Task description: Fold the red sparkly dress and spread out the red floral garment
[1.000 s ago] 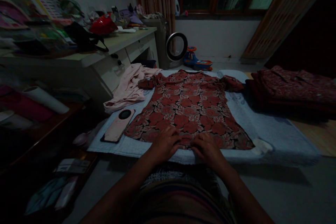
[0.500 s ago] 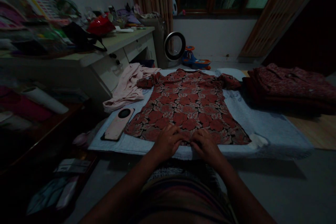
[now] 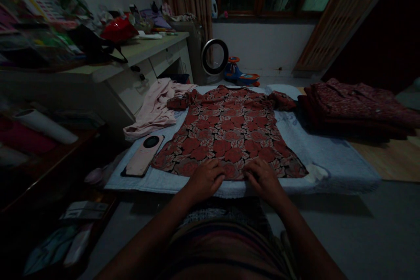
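Observation:
A red floral short-sleeved top (image 3: 231, 129) lies spread flat on the blue-covered table (image 3: 331, 157), its neckline at the far side. Both my hands touch its near hem. My left hand (image 3: 207, 178) rests left of the hem's middle, its fingers bent over the fabric edge. A short way to the right, my right hand (image 3: 262, 177) has curled fingers at the same edge. The room is dim, and whether either hand pinches the cloth is hard to make out. A phone (image 3: 143, 156) lies beside the top's lower left corner.
Pink clothing (image 3: 154, 109) lies at the table's left edge. Folded dark red clothes (image 3: 357, 107) are stacked at the right. A cluttered desk (image 3: 131, 59) stands on the left. Beyond the table are a round-framed object (image 3: 215, 57) and a blue ride-on toy (image 3: 243, 78).
My hands have moved apart along the hem, away from its middle. The whole view has shifted slightly, and the top stays spread out.

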Demonstrator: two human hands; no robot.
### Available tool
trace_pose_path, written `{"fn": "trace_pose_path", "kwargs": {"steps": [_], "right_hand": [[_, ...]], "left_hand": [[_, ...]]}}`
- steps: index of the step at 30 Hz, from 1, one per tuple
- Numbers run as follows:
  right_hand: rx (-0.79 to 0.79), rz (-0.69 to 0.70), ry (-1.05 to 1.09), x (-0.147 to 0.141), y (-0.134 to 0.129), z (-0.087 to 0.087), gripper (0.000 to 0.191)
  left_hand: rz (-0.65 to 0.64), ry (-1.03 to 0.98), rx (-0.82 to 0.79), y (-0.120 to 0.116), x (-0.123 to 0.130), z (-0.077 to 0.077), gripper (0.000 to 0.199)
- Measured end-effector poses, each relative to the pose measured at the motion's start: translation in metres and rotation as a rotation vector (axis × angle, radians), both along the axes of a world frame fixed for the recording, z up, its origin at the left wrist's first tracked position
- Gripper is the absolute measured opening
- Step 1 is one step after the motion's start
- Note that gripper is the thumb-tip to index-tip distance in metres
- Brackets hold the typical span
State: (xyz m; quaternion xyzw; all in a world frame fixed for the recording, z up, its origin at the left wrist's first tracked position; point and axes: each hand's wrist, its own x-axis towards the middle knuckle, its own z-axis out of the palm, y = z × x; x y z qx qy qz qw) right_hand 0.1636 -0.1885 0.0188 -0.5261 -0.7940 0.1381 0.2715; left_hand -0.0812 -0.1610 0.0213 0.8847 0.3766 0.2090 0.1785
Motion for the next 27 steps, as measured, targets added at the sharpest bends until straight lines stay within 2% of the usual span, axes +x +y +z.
{"fn": "trace_pose_path", "kwargs": {"steps": [3,8,11,15,18,21,24,27], "right_hand": [[0.028,-0.106,-0.106,0.014,-0.002,-0.006,0.014],[-0.099,-0.083,-0.115,0.036,-0.005,0.003,0.017],[0.020,-0.196,-0.140,0.046,0.004,0.006,0.018],[0.155,-0.326,-0.229,0.062,0.017,-0.009,0.025],[0.158,-0.385,-0.279,0.080,0.014,-0.021,0.031],[0.104,-0.468,-0.334,0.097,0.007,-0.021,0.030],[0.051,-0.533,-0.380,0.099,0.011,-0.012,0.030],[0.104,-0.457,-0.335,0.085,0.029,-0.007,0.037]], "left_hand": [[0.046,0.002,-0.001,0.006,0.001,-0.003,0.021],[0.136,0.127,0.053,0.023,-0.005,-0.001,0.020],[0.190,0.190,0.091,0.035,-0.010,0.001,0.028],[0.223,0.240,0.065,0.048,-0.017,-0.003,0.043],[0.208,0.256,0.052,0.051,-0.023,-0.008,0.050],[0.195,0.254,0.059,0.052,-0.028,-0.013,0.052],[0.189,0.250,0.052,0.055,-0.030,-0.016,0.053],[0.185,0.244,0.051,0.057,-0.029,-0.016,0.055]]}}
